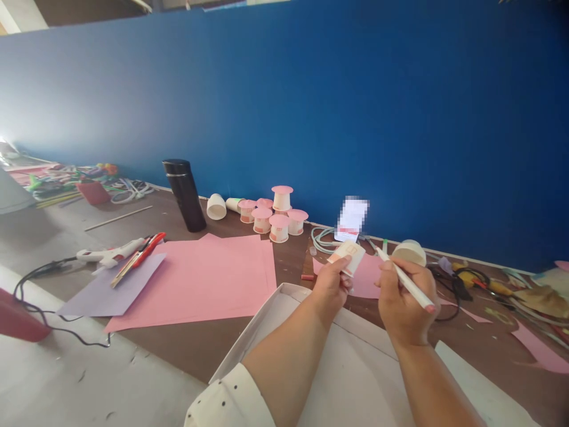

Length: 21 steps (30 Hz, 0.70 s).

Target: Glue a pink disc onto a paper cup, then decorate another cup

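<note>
My left hand [332, 283] grips a small paper cup [348, 256], white with an orange print, held up above the table. Just to its right, my right hand [406, 299] is closed around a white marker pen [411, 286] with a pinkish end; its tip points up and left towards the cup, apart from it. Behind my hands lies a piece of pink paper [368, 274]. Several upside-down paper cups topped with pink paper discs [279, 220] stand near the blue wall, one raised on the others. A plain cup [216, 207] lies on its side beside them.
A lit phone [352, 218] leans at the back. A black flask [184, 194] stands left of the cups. Pink sheets [213, 279], a purple sheet [106, 296], a red cutter [140, 258] and a glue gun [111, 254] lie left. A white box lid [355, 362] sits under my arms; wires clutter the right.
</note>
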### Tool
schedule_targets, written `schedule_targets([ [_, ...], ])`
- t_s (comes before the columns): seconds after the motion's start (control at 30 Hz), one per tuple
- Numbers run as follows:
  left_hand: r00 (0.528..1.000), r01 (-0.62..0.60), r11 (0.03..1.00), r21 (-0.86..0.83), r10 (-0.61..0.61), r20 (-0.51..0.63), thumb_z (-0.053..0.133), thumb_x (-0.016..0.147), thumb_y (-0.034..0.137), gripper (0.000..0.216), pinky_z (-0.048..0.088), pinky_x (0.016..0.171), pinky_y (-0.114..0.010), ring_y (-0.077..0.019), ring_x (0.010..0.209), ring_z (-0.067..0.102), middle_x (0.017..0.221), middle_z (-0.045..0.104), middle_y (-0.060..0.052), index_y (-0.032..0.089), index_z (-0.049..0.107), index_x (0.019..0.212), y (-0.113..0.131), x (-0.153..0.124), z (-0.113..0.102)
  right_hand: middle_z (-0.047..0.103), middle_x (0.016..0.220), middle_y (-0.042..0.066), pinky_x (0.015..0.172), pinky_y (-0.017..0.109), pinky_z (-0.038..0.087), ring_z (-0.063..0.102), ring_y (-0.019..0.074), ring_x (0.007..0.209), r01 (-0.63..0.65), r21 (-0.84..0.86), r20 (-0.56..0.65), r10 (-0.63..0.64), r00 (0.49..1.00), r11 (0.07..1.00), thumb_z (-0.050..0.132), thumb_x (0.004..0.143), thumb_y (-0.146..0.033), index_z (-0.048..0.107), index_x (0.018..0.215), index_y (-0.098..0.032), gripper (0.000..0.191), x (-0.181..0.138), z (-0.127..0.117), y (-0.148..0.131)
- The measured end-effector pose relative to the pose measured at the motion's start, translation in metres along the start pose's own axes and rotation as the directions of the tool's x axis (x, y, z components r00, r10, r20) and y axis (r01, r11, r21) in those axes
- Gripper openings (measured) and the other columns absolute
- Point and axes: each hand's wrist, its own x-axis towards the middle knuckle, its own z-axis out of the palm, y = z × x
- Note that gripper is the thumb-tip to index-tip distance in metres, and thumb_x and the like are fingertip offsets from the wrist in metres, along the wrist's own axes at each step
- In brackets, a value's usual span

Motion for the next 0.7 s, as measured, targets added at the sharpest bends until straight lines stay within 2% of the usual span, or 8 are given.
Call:
schedule_targets([
  [0.17,1.0,0.004,0.993,-0.12,-0.003,0.008,0.073,0.069,0.019,0.027,0.027,0.037,-0.01,0.0006,0.04,0.03,0.056,0.039,0.007,0.014,0.057,0.09,0.001,0.001,-0.001,0.068,0.085,0.009,0.067,0.031,0.051,0.065,0.0194,0.074,0.025,-0.018,0.007,-0.025,1.0,1.0,0.059,0.083,-0.032,0.064,0.1,-0.016,0.024,-0.001,0.004,0.008],
  [0.33,1.0,0.0,0.974,-0.226,-0.002,-0.011,0.074,0.07,0.018,0.027,0.033,0.038,-0.009,0.0014,0.042,0.034,0.062,0.044,0.005,0.014,0.058,0.091,0.002,0.001,-0.002,0.068,0.086,0.009,0.066,0.031,0.051,0.065,0.0191,0.073,0.037,0.018,0.026,-0.038,0.999,0.999,0.06,0.082,-0.033,0.065,0.099,-0.016,0.024,-0.002,0.007,0.012],
  [0.7,1.0,-0.029,0.968,-0.248,0.025,-0.017,0.073,0.072,0.017,0.027,0.037,0.039,-0.009,0.0003,0.044,0.04,0.065,0.047,0.004,0.014,0.059,0.094,0.001,0.0,-0.001,0.068,0.093,0.008,0.077,0.031,0.05,0.063,0.0189,0.085,0.095,0.084,0.057,-0.1,0.993,0.992,0.058,0.083,-0.029,0.063,0.096,-0.018,0.017,-0.002,0.008,0.006],
])
